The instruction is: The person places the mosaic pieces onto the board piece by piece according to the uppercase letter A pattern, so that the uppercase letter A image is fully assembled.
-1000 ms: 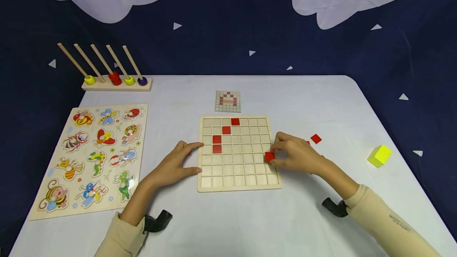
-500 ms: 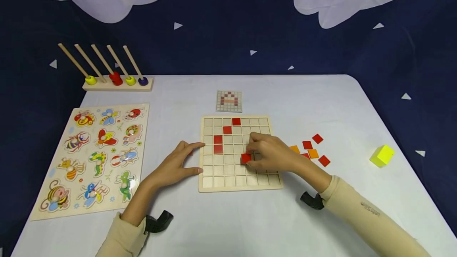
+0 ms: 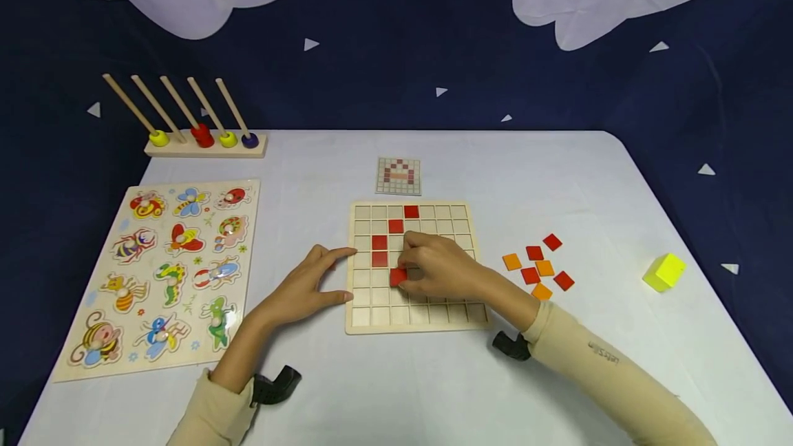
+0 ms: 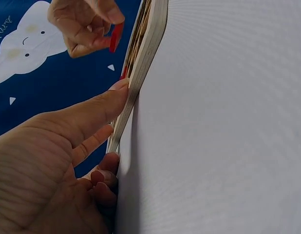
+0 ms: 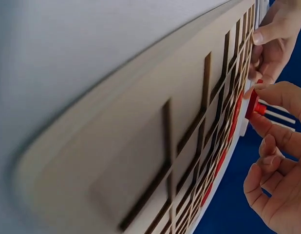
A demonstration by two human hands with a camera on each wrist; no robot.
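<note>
A wooden grid board [image 3: 418,329] lies mid-table, with several red tiles [image 3: 379,242] set in its upper left squares. Between thumb and fingertips, my right hand [image 3: 441,267] pinches another red square tile [image 3: 397,277], held over the board below the lowest set tile. The right wrist view shows this tile [image 5: 253,101] tilted up on edge above the grid. My left hand [image 3: 300,288] stays at the board's left side, thumb and index finger extended and touching its edge. Close up in the left wrist view, the thumb [image 4: 99,105] meets the board's rim.
Loose red and orange tiles [image 3: 544,268] lie right of the board, with a yellow block [image 3: 663,272] farther right. A small pattern card [image 3: 398,176] sits behind the board. On the left are an insect puzzle [image 3: 155,281] and a peg stacker [image 3: 204,146].
My right hand has carried the red tile leftward from the board's right edge to its left-middle squares, uncovering the loose tiles. My left hand has kept its place at the edge.
</note>
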